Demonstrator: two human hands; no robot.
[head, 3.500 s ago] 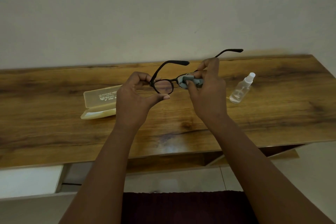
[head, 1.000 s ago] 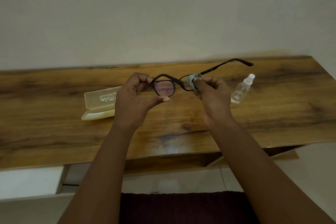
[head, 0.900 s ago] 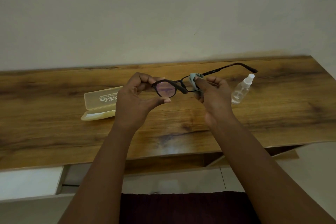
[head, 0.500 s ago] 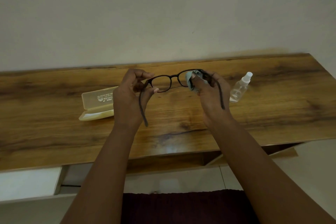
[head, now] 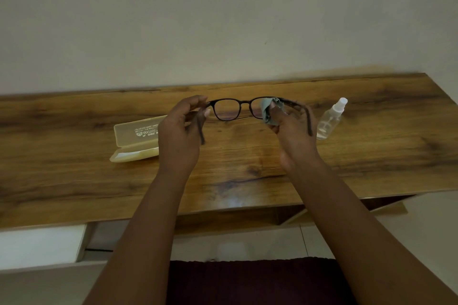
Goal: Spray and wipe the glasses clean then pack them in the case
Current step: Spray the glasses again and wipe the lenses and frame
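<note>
Dark-framed glasses (head: 244, 104) are held level above the wooden table, lenses facing away and both arms pointing back toward me. My left hand (head: 179, 136) pinches the frame's left corner at the hinge. My right hand (head: 292, 135) pinches a small grey-blue cloth (head: 266, 112) over the right lens. The open pale-yellow case (head: 135, 140) lies on the table to the left, partly behind my left hand. A clear spray bottle (head: 329, 122) with a white nozzle lies on the table to the right.
The wooden table (head: 74, 181) runs along a plain wall; its front edge is near me and its right end lies just past the bottle. A dark red rug (head: 247, 280) and pale floor show below.
The glasses have been turned round: the arms pointed away from me before and now point toward me. Both hands kept their hold, and the cloth stayed on the right lens.
</note>
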